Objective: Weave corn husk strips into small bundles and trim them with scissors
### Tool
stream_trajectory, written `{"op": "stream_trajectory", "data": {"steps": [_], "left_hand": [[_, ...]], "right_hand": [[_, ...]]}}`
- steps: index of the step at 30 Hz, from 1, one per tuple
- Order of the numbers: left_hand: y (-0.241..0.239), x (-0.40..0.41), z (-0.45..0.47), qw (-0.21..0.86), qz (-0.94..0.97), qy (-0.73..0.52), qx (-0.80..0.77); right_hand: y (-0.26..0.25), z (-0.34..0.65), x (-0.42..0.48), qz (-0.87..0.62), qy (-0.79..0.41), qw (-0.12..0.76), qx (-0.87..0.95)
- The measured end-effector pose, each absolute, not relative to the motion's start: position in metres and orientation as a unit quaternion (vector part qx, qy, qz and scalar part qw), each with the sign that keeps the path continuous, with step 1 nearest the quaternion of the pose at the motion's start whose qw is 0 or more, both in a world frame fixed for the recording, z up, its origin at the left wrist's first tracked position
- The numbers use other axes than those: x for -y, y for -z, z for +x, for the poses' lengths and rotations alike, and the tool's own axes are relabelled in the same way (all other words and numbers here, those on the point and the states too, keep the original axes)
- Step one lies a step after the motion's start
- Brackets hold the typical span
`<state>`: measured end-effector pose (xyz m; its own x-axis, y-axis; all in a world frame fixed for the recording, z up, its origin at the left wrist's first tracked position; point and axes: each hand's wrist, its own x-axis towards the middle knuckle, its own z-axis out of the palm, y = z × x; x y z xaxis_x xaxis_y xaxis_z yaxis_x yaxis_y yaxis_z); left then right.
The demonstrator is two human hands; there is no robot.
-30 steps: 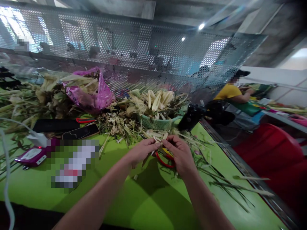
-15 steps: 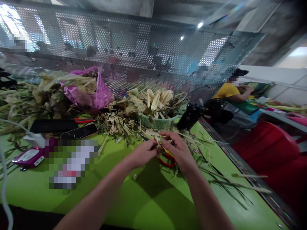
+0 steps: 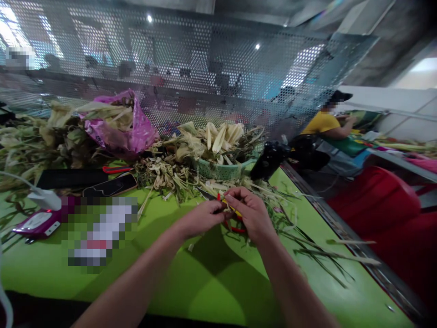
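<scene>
Near the middle of the green table, my left hand [image 3: 205, 216] and my right hand [image 3: 251, 213] nearly meet, fingers pinched. Between the fingertips is a small pale strip of dried corn husk [image 3: 228, 206], mostly covered by the fingers. Scissors [image 3: 235, 228] with red and yellow handles lie just under and behind the hands, their dark blades pointing away to the left. Beyond them stands a pale green basket [image 3: 221, 171] heaped with dried husks [image 3: 221, 136]. Small curled husk pieces [image 3: 167, 175] are piled to its left.
A pink plastic bag [image 3: 139, 125] of husks stands at the back left. A phone [image 3: 111, 186], a red-handled cutter [image 3: 116, 169] and a purple power strip [image 3: 37, 224] lie left. A black object [image 3: 268, 159] stands right of the basket. Loose stalks [image 3: 337, 257] overhang the right edge. A person in yellow [image 3: 316, 124] sits beyond.
My fingers have drawn closer together around the pale strip, which shows less now. The whole view has shifted slightly; the things on the table lie as before.
</scene>
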<state>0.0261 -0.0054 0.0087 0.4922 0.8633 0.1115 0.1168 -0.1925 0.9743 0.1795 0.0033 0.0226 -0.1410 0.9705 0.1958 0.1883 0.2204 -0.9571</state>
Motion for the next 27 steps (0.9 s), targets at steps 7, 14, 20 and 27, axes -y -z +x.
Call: {"op": "stream_trajectory", "data": {"steps": [7,14,20,27], "left_hand": [[-0.0115,0.0115,0.0272,0.569,0.672,-0.332,-0.338],[-0.0123,0.0102,0.0239,0.632,0.551,-0.425,-0.340],[-0.0113,0.0084,0.0240,0.684,0.430,-0.465,-0.361],[-0.0116,0.0073,0.0256,0.710,0.451,-0.442,-0.311]], "right_hand": [[-0.0240,0.1752,-0.0009,-0.468,-0.382,0.502,0.620],[-0.0284,0.1839,-0.0064,-0.439,-0.440,0.546,0.562],[-0.0263,0.1800,-0.0038,-0.420,-0.538,0.487,0.545],[-0.0211,0.1781,-0.0041,-0.429,-0.523,0.530,0.511]]}}
